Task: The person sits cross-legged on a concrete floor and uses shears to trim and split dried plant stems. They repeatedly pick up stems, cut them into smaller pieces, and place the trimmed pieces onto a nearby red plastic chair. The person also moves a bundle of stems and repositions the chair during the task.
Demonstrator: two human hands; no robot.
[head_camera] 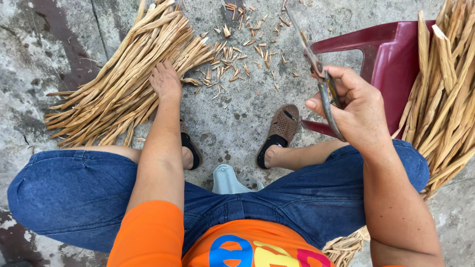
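Left hand [166,81] presses straw pile [123,84] edge; right hand [358,106] lifts shears [319,74].

Left hand [166,81] presses flat on the straw pile [123,84] spread across the concrete floor [237,99]. Right hand [354,106] grips shears [321,79], blades up (closed, by the look). Cut bits [237,54] lie scattered ahead of the sandals [279,133]. Red stool [391,54] stands right, beside more straw [445,94].
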